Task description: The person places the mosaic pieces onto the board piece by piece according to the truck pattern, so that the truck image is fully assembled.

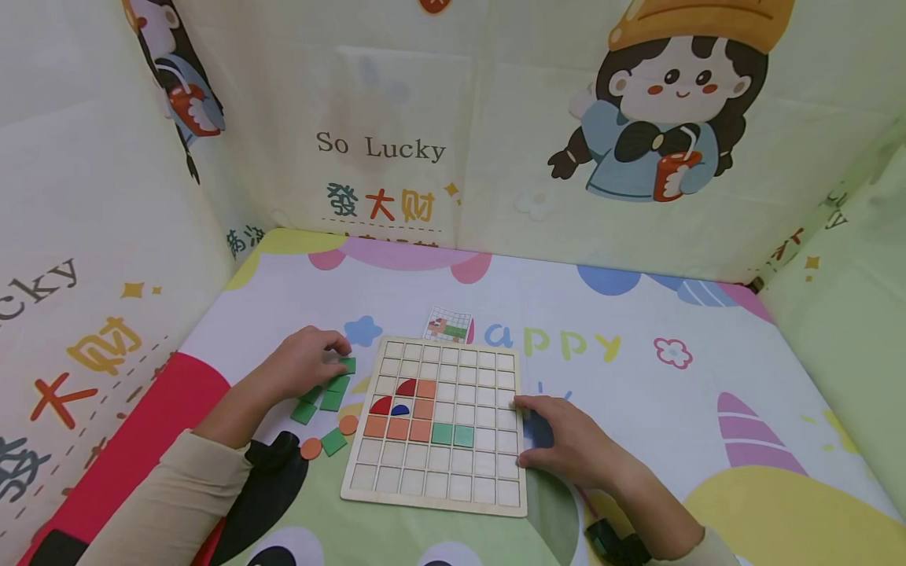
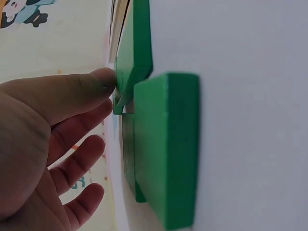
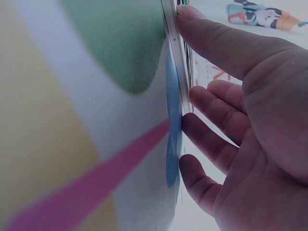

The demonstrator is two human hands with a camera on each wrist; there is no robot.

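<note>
My left hand (image 1: 303, 363) is pinching a green tile (image 1: 348, 365); my right hand (image 1: 576, 442), relaxed, is touching the grid board (image 1: 450, 486).

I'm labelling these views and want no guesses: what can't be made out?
Head view: the exact number of green tiles, partly covered by the left hand.
Head view: fine details on the card, too small.
Left wrist view: whether the index finger touches a tile; the thumb hides it.
Right wrist view: the squares of the board, seen nearly edge-on.
</note>
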